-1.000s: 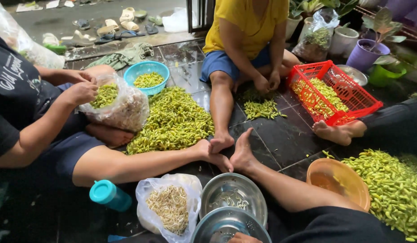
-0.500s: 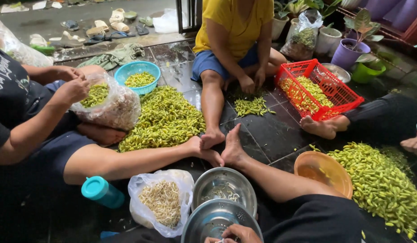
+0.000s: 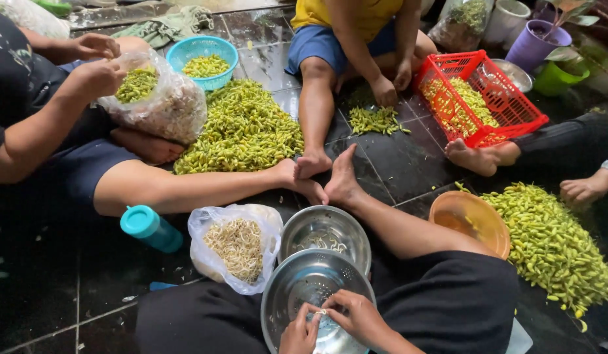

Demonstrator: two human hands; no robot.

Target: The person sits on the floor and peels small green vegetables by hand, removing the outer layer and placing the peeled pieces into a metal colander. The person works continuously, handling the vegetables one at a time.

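Sprout (image 3: 322,313) pinched between left hand (image 3: 300,333) and right hand (image 3: 354,317), just over colander (image 3: 284,288). Risk: slips from fingertips, falls into colander; steel bowl (image 3: 325,229) sits just beyond hands.

head view, steeply downward, close above lap

Both hands, left hand (image 3: 299,333) and right hand (image 3: 354,315), pinch a small white sprout over the metal colander (image 3: 287,288), beside a bag of sprouts (image 3: 235,248).
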